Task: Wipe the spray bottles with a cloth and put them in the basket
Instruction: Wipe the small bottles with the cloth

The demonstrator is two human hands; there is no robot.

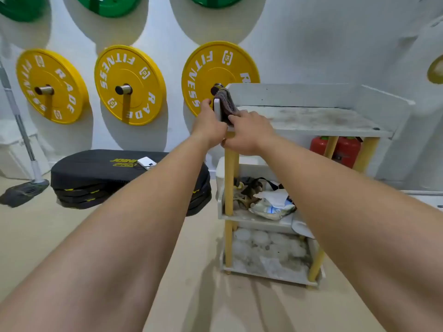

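Both hands are at the left edge of the top shelf [311, 121], where the cloth [225, 101] hangs over the side wall [217, 109]. My left hand [211, 123] curls round that wall, and my right hand [247, 133] pinches the cloth's lower end. I see no spray bottles, and nothing I can call the basket for certain. I judge this to be the fetch-the-cloth step. Next I'd lift the cloth free of the wall, then look around for the bottles.

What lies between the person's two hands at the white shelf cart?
In the head view, the cart's white side panel with a grey-brown cloth draped over it stands between left hand and right hand.
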